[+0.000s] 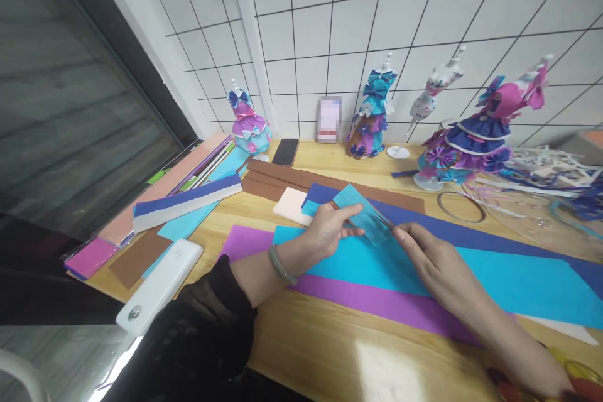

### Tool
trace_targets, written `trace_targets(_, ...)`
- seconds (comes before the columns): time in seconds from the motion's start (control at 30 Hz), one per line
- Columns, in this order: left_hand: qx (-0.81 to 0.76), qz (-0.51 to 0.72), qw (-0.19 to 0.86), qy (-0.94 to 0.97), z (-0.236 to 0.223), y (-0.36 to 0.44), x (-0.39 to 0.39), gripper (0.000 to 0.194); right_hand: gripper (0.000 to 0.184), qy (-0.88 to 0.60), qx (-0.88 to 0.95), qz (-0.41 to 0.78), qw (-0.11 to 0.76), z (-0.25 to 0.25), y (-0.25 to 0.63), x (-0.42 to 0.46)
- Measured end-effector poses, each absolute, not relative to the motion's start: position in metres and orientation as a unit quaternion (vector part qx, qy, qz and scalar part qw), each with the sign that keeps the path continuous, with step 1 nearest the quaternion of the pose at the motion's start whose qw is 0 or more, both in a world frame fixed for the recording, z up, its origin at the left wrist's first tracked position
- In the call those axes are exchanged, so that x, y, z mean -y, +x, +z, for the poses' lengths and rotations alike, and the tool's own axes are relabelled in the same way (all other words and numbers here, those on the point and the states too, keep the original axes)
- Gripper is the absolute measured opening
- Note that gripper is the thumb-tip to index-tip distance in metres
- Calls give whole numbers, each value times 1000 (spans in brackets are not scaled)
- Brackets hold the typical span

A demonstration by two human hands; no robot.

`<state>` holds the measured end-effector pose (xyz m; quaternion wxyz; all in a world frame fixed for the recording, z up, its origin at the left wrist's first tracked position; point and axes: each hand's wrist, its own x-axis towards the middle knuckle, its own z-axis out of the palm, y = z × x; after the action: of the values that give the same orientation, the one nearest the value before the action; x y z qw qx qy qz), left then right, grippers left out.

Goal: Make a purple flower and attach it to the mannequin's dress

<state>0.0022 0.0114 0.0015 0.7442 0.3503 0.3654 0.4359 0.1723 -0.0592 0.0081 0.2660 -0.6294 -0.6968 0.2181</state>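
Observation:
My left hand (330, 226) holds a small light-blue paper piece (360, 207), its thumb stretched across the top and its fingers underneath. Thin brown edges show along the sides of that piece. At its right edge, my right hand (426, 254) pinches it between thumb and fingertips. Beneath both hands lies a long light-blue sheet (509, 276), over a purple sheet (372, 301). A dark-blue sheet (471, 235) and brown paper strips (396, 196) stretch out behind them. Close to my left hand lies a pale pink paper piece (288, 202).
Small dress forms in paper dresses (249, 125) (374, 113) (480, 125) and a bare-skirted form (426, 100) line the wall. One phone (328, 119) leans there; another dark phone (286, 152) lies flat. A white device (160, 286) sits at the left edge, near stacked papers (164, 191).

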Motion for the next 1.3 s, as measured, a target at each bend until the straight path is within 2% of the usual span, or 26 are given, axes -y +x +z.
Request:
trace_targets(0.17,-333,449,755,343,1,2,-13,28,38,-668,677,204,231,6,175,57)
trace_targets(0.8,-335,424,753,377,5,2,-9,31,38,-656,691,181,245,4,178,56)
trace_targets(1.3,-300,383,796,361,6,4,0,28,38,-654,689,173,259,7,174,59)
